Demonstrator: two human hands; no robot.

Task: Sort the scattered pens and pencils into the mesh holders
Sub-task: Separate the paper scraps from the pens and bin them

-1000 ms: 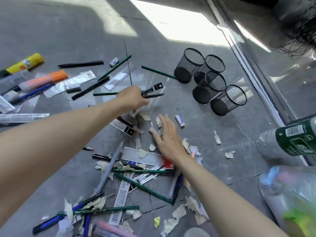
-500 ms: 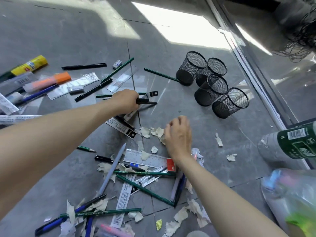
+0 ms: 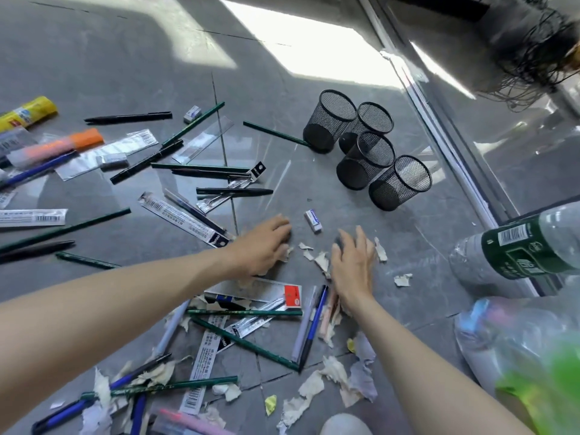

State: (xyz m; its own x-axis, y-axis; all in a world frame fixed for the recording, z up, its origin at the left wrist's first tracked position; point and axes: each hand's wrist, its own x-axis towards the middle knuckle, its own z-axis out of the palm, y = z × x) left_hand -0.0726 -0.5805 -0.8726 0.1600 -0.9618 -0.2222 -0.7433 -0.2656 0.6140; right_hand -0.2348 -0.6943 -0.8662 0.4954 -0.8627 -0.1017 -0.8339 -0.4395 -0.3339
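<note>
The task is, as I judge it, hardly begun. The four mesh holders (image 3: 365, 160) stand close together at the far right of the floor (image 3: 125, 58), and through the mesh I see no pen or pencil in any of them. All the writing things lie scattered. Green pencils (image 3: 244, 312) and blue pens (image 3: 310, 328) lie crossed in the near heap among packets. Two black pens (image 3: 233, 192) lie in the middle, and more pens and markers are far to the left. So almost everything is left to do.

The left hand (image 3: 260, 243) is low over the floor with its fingers loosely bent. The tips are at the torn paper scraps (image 3: 320, 259), and it holds no pen. The right hand (image 3: 351, 262) lies just beside it, fingers spread and rather straight over the same scraps. It is blurred, but it seems to hold nothing. A small eraser (image 3: 313, 220) lies between the two hands, beyond the fingertips.

Compared with one second ago, the left hand no longer grips the black pens; they now rest on the floor, well short of the holders. The hand has come nearer, down to the scraps. The right hand, curled half a second ago, is spread again. The holders have not moved.
</note>
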